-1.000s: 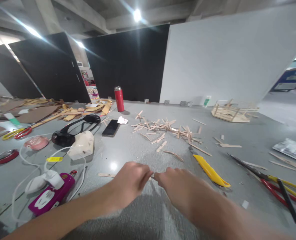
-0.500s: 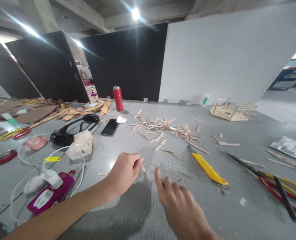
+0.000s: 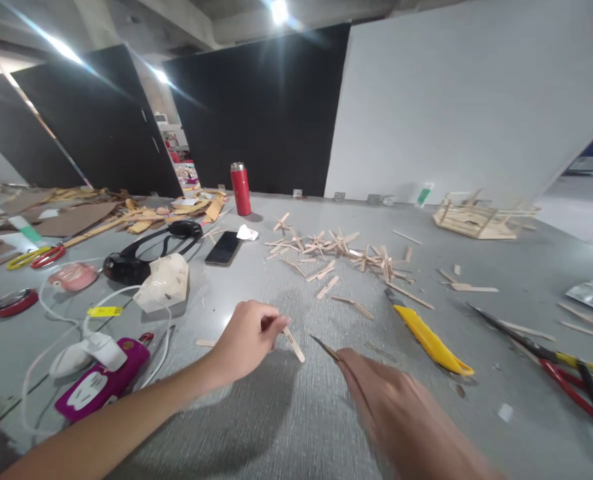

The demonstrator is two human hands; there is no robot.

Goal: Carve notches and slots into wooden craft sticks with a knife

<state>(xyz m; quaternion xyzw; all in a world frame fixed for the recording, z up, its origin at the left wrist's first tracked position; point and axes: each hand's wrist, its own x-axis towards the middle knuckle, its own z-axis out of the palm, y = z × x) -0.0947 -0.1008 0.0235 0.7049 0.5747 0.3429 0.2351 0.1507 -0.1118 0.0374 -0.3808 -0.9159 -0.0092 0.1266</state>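
My left hand (image 3: 249, 340) is closed, pinching a flat wooden craft stick (image 3: 294, 345) that points down and right and bears a small dark printed mark. Facing it, my right hand (image 3: 381, 387) is closed around a thin pointed tool (image 3: 325, 347). The tool's dark tip aims at the stick, with a small gap between them. Its handle is hidden in my fingers, so its exact kind is unclear. Beyond both hands lies a loose pile of cut wooden sticks (image 3: 343, 247). A yellow utility knife (image 3: 429, 340) rests to the right of my right hand.
Scissors (image 3: 531, 350) with red and yellow handles lie far right, below a wooden stick frame (image 3: 481, 220). A red bottle (image 3: 241, 190) stands at the back. Left are a phone (image 3: 223, 249), a black headset (image 3: 146, 257), a white block (image 3: 163, 287) and a purple power strip (image 3: 103, 383) with cables.
My right hand, empty with its index finger extended before, now grips the thin pointed tool. More of the stick shows from my left hand. The view has shifted slightly.
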